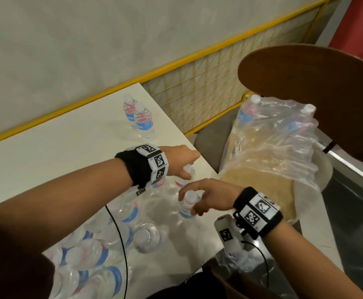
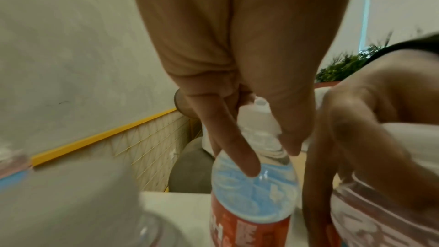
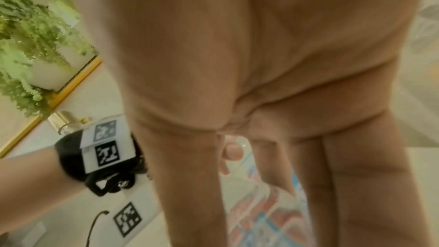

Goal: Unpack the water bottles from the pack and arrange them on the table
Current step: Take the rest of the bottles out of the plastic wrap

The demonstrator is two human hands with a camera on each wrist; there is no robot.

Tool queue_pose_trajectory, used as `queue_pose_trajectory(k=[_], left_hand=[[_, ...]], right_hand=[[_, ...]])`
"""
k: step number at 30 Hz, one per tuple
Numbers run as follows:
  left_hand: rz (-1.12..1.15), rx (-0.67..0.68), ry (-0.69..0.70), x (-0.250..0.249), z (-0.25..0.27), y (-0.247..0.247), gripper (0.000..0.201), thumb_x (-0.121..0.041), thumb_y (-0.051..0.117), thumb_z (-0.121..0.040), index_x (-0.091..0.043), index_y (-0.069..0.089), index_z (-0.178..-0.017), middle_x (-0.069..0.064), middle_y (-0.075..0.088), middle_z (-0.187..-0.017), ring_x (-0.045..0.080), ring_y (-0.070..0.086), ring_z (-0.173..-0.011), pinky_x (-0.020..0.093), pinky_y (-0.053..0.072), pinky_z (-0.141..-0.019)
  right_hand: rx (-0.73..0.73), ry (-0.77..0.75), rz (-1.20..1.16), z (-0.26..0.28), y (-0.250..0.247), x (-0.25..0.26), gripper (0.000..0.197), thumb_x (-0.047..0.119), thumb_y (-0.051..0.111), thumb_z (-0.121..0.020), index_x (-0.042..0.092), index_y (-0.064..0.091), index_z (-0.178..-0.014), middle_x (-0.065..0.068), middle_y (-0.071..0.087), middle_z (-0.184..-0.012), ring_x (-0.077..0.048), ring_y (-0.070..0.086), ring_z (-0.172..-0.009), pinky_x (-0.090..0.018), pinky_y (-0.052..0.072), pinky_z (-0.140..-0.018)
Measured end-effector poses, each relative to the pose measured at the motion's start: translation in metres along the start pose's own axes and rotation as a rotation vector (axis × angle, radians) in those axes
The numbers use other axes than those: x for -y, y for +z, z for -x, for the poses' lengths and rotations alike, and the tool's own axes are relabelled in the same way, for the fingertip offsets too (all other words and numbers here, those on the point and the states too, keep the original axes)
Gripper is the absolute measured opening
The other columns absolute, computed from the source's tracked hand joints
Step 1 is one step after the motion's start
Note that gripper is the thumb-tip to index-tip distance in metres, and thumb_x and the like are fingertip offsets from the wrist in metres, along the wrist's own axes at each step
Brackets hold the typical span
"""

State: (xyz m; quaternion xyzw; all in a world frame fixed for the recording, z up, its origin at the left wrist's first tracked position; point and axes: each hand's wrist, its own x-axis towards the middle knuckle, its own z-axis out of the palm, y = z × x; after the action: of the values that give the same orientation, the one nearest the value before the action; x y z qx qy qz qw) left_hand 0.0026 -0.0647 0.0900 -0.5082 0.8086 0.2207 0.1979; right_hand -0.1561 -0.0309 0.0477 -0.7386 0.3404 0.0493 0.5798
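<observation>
1. Fingers [image 2: 247, 159] of the left hand [image 1: 181, 160] are curled down round the neck of a water bottle [image 2: 254, 194], just under its white cap, so it is held from the top.
2. Fingers of the right hand [image 1: 210, 196] are curled round the top of a second bottle [image 1: 188, 207] in the same way.
3. Both bottles are held by the neck, likely because that is the thin part and is easy to grip.
4. Both held bottles are kept upright near the right edge of the white table [image 1: 57, 147]. It cannot be told if their bottoms touch the table yet.
5. Placing them beside the others seems to be the step in hand.
6. 2 bottles [image 1: 140, 118] are stood together at the far side of the table, well apart from the hands.
7. A bigger group of bottles [image 1: 94, 253] is packed close at the near side. About 10 can be made out, but they are blurred, so the count is not sure.
8. On a chair [image 1: 325, 169] to the right, the torn plastic pack [image 1: 273, 152] is seen, with at least 2 bottles left inside, so more is to be unpacked.
9. 1 round wooden chair back [image 1: 316, 93] is seen over the pack.
</observation>
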Motion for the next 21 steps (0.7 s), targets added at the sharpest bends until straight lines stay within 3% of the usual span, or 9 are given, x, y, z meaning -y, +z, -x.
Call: queue_pose_trajectory(k=[3, 6, 9, 11, 13, 15, 17, 19, 21], left_hand=[[0.077, -0.017, -0.059, 0.009, 0.002, 0.000, 0.032, -0.028, 0.065, -0.085, -0.010, 0.047, -0.105, 0.007, 0.060, -0.105, 0.028, 0.058, -0.092, 0.031, 0.044, -0.072], [0.135, -0.040, -0.106, 0.016, 0.008, 0.000, 0.027, -0.025, 0.064, -0.084, -0.012, 0.049, -0.103, 0.002, 0.051, -0.083, 0.021, 0.049, -0.080, 0.026, 0.035, -0.059], [0.157, -0.019, -0.131, 0.020, 0.016, 0.002, 0.039, -0.024, 0.062, -0.087, -0.017, 0.049, -0.122, 0.005, 0.058, -0.103, 0.017, 0.050, -0.087, 0.025, 0.036, -0.070], [0.160, -0.031, -0.144, 0.020, 0.020, 0.004, 0.040, -0.025, 0.059, -0.090, -0.020, 0.049, -0.128, 0.006, 0.059, -0.116, 0.018, 0.052, -0.095, 0.025, 0.036, -0.075], [0.147, -0.061, -0.159, 0.019, 0.023, 0.004, 0.041, -0.026, 0.055, -0.092, -0.021, 0.048, -0.132, 0.005, 0.056, -0.127, 0.021, 0.053, -0.110, 0.025, 0.037, -0.081], [0.134, -0.086, -0.172, 0.015, 0.026, 0.004, 0.043, -0.026, 0.053, -0.094, -0.020, 0.047, -0.136, 0.004, 0.052, -0.135, 0.021, 0.049, -0.121, 0.026, 0.038, -0.090], [0.087, -0.099, -0.186, 0.010, 0.028, 0.003, 0.043, -0.023, 0.051, -0.096, -0.018, 0.047, -0.138, 0.004, 0.049, -0.139, 0.022, 0.046, -0.126, 0.027, 0.038, -0.097], [0.051, -0.088, -0.191, 0.007, 0.031, 0.003, 0.043, -0.020, 0.051, -0.096, -0.017, 0.047, -0.138, 0.004, 0.049, -0.139, 0.022, 0.046, -0.127, 0.028, 0.038, -0.099], [0.027, -0.064, -0.183, 0.005, 0.034, 0.004, 0.043, -0.016, 0.054, -0.094, -0.017, 0.050, -0.136, 0.005, 0.052, -0.136, 0.022, 0.047, -0.125, 0.029, 0.040, -0.097]], right_hand=[[-0.022, -0.037, 0.048, -0.015, 0.008, 0.008, 0.043, 0.015, 0.071, -0.081, 0.030, 0.057, -0.120, 0.006, 0.061, -0.113, -0.014, 0.063, -0.068, -0.030, 0.055, -0.073], [-0.098, 0.008, 0.276, -0.017, 0.011, 0.012, 0.062, 0.035, 0.071, -0.081, 0.034, 0.040, -0.134, 0.002, 0.054, -0.132, -0.009, 0.058, -0.083, -0.023, 0.045, -0.083], [-0.186, 0.067, 0.330, 0.003, 0.008, 0.025, 0.038, 0.036, 0.068, -0.083, 0.024, 0.050, -0.115, -0.001, 0.066, -0.104, -0.013, 0.065, -0.070, -0.025, 0.052, -0.071], [-0.090, 0.059, 0.332, 0.013, 0.014, 0.036, 0.023, 0.035, 0.067, -0.085, 0.020, 0.055, -0.099, 0.003, 0.069, -0.079, -0.012, 0.069, -0.063, -0.027, 0.055, -0.068], [0.049, 0.038, 0.361, 0.013, 0.028, 0.043, 0.028, 0.038, 0.066, -0.085, 0.021, 0.057, -0.105, 0.001, 0.071, -0.075, -0.012, 0.069, -0.064, -0.029, 0.056, -0.072], [0.134, 0.021, 0.379, 0.005, 0.050, 0.042, 0.048, 0.042, 0.066, -0.083, 0.025, 0.047, -0.124, -0.003, 0.073, -0.089, -0.013, 0.066, -0.068, -0.028, 0.054, -0.077], [0.164, 0.014, 0.391, -0.006, 0.070, 0.039, 0.070, 0.042, 0.068, -0.082, 0.028, 0.031, -0.139, -0.003, 0.064, -0.117, -0.013, 0.061, -0.087, -0.023, 0.045, -0.082], [0.176, -0.004, 0.369, -0.017, 0.086, 0.034, 0.078, 0.038, 0.069, -0.082, 0.028, 0.024, -0.145, -0.002, 0.052, -0.132, -0.019, 0.054, -0.109, -0.021, 0.036, -0.085], [0.174, -0.028, 0.336, -0.026, 0.095, 0.032, 0.076, 0.032, 0.069, -0.084, 0.027, 0.025, -0.146, -0.004, 0.050, -0.134, -0.022, 0.050, -0.117, -0.021, 0.032, -0.087]])
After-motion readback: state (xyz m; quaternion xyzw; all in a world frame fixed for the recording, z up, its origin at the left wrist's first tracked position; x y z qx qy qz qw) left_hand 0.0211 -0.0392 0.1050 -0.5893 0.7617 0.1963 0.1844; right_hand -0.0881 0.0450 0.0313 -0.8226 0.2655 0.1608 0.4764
